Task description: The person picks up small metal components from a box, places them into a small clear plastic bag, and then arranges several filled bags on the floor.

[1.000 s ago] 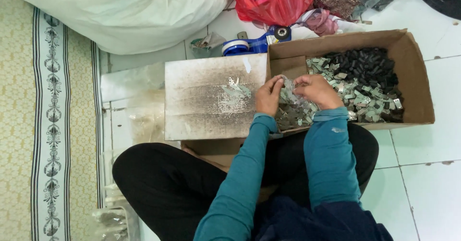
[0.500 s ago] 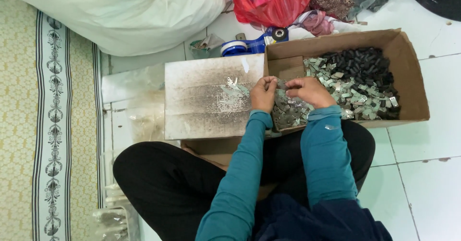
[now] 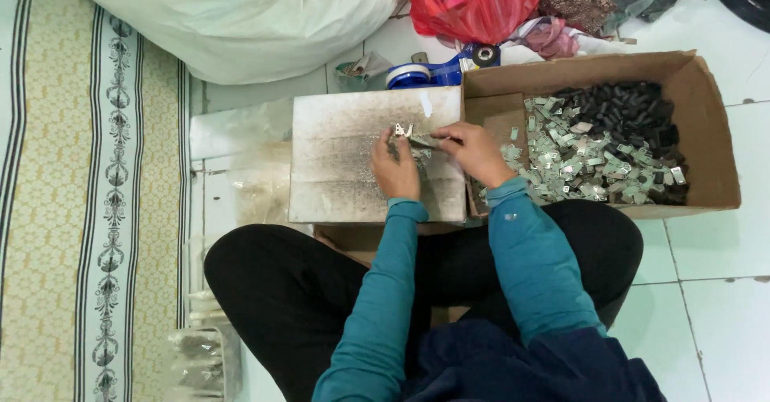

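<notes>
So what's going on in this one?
A person sits cross-legged on a tiled floor. Both hands, the left hand and right hand, meet over a worn grey board, pinching small metal pieces between the fingers. Beside the board, an open cardboard box holds a heap of silvery clips and black parts.

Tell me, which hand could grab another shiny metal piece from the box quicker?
Probably the right hand: it sits beside the cardboard box of metal pieces. The left hand is farther away, over the grey board.
</notes>
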